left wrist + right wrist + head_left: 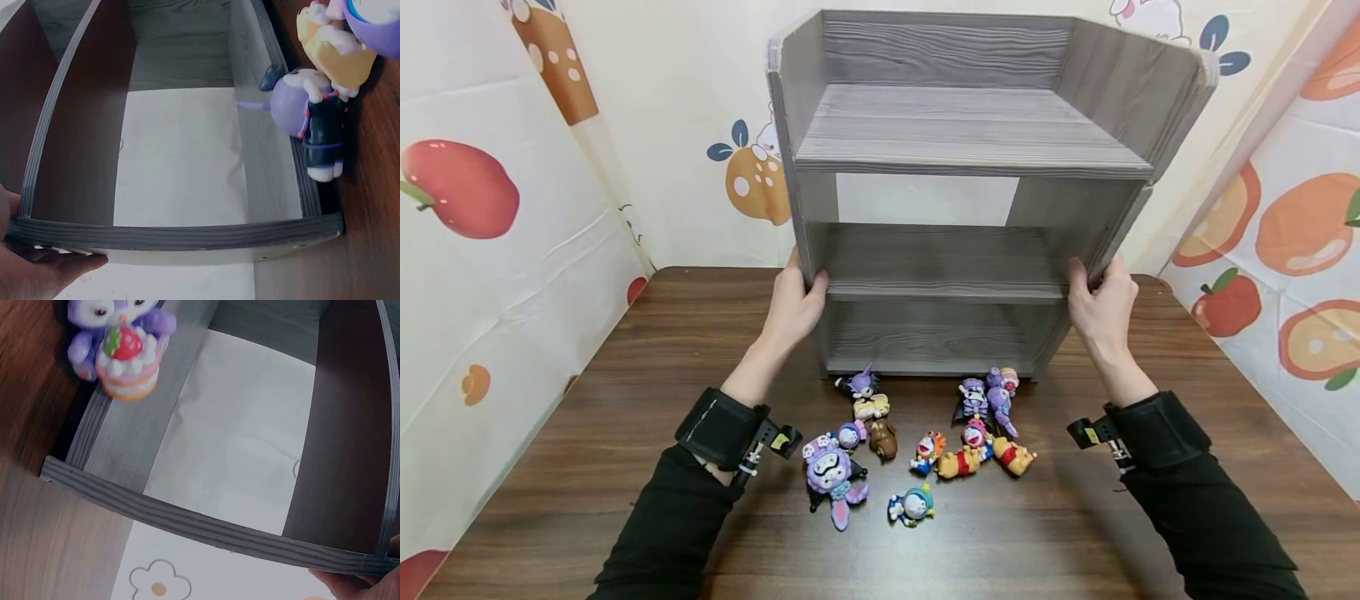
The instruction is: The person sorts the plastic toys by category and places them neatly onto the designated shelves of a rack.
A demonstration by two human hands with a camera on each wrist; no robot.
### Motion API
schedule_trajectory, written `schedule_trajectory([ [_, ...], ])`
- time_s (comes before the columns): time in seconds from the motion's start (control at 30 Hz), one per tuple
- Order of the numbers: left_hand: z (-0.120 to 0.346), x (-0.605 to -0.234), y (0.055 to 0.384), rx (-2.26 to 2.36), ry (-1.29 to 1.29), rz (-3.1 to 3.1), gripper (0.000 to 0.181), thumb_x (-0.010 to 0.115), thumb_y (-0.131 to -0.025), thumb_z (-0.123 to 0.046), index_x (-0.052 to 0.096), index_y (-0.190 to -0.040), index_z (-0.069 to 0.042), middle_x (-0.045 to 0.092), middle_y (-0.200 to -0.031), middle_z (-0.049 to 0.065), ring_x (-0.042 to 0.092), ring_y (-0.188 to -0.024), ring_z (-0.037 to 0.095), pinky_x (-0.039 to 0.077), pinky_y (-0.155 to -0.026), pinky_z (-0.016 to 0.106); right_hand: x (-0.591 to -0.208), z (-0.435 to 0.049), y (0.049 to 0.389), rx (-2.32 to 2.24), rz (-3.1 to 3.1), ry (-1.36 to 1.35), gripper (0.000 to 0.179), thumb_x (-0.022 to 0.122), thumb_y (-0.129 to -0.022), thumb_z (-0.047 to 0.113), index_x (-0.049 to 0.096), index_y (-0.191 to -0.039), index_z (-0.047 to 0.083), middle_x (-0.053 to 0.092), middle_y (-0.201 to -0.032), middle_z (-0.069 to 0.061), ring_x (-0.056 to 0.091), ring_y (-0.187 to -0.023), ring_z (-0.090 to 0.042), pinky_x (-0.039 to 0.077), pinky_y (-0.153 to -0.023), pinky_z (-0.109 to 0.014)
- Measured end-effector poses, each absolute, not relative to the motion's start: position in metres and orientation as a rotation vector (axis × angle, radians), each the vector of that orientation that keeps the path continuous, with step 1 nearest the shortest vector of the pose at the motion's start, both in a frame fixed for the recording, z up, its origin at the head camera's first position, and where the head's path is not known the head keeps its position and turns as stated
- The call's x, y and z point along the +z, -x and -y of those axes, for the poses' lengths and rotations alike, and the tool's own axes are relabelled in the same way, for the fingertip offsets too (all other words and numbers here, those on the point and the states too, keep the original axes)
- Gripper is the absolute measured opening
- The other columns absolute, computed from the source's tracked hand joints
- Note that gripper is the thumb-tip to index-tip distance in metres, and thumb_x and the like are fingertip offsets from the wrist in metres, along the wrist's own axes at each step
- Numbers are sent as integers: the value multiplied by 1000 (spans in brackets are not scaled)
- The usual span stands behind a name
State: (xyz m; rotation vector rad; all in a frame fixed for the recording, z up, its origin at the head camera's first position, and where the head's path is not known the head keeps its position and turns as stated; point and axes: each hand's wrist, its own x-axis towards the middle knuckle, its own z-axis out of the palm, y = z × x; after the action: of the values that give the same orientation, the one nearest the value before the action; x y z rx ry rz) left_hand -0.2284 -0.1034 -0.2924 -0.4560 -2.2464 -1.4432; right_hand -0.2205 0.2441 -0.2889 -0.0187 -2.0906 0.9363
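A grey wood-grain shelf unit [951, 129] with three levels stands upright at the back of the table. My left hand [797, 300] grips its left side panel at about middle-shelf height, the thumb on the front edge. On the opposite side my right hand [1103, 307] holds the right panel the same way. In the left wrist view, the left hand [37, 269] shows at the panel's edge, partly cut off. Fingers of the right hand [359, 584] lie under the panel edge in the right wrist view. The shelf levels hold nothing visible.
Small toy figurines lie before the shelf: a large purple one [831, 471], a purple-and-black one [862, 382] near its base, a brown one [883, 439], a yellow bear in red [1013, 456], and a blue-green one [913, 505]. Fruit-printed cloth [700, 75] surrounds the brown table [1037, 550].
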Motion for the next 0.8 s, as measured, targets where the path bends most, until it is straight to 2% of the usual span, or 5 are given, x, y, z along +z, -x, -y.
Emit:
schedule_trajectory([
  [0.1, 110, -292, 228, -1482, 447, 2227, 40, 43, -84, 2, 37, -123, 10, 49, -117, 27, 46, -110, 32, 35, -91, 42, -290, -237, 221, 956, 2092, -16, 28, 50, -87, 16, 54, -105, -5, 62, -95, -21, 61, -79, -28, 32, -55, -7],
  [0.23, 119, -294, 229, -1523, 428, 2196, 40, 42, -84, 4, 38, -123, 12, 48, -117, 30, 46, -109, 35, 34, -91, 45, -289, -227, 221, 960, 2087, -56, 27, 49, -87, 15, 54, -106, -4, 62, -96, -20, 61, -80, -29, 32, -56, -6],
  [0.37, 128, -295, 228, -1517, 386, 2177, 37, 42, -84, 4, 41, -119, 12, 51, -113, 29, 48, -106, 34, 35, -90, 43, -289, -216, 221, 947, 2081, -85, 25, 49, -87, 14, 54, -105, -4, 63, -90, -19, 61, -71, -25, 32, -52, -8],
  [0.5, 136, -296, 227, -1497, 350, 2163, 34, 43, -83, 4, 44, -116, 12, 52, -111, 28, 49, -104, 32, 36, -89, 42, -290, -208, 222, 934, 2073, -98, 23, 50, -86, 13, 54, -101, -3, 62, -78, -17, 54, -58, -20, 31, -48, -13],
  [0.8, 142, -301, 229, -1534, 333, 2061, 33, 41, -83, 7, 45, -115, 13, 51, -114, 27, 48, -107, 30, 35, -91, 41, -291, -197, 225, 964, 2066, -151, 25, 49, -87, 14, 53, -105, -2, 62, -74, -18, 55, -57, -23, 31, -46, -14],
])
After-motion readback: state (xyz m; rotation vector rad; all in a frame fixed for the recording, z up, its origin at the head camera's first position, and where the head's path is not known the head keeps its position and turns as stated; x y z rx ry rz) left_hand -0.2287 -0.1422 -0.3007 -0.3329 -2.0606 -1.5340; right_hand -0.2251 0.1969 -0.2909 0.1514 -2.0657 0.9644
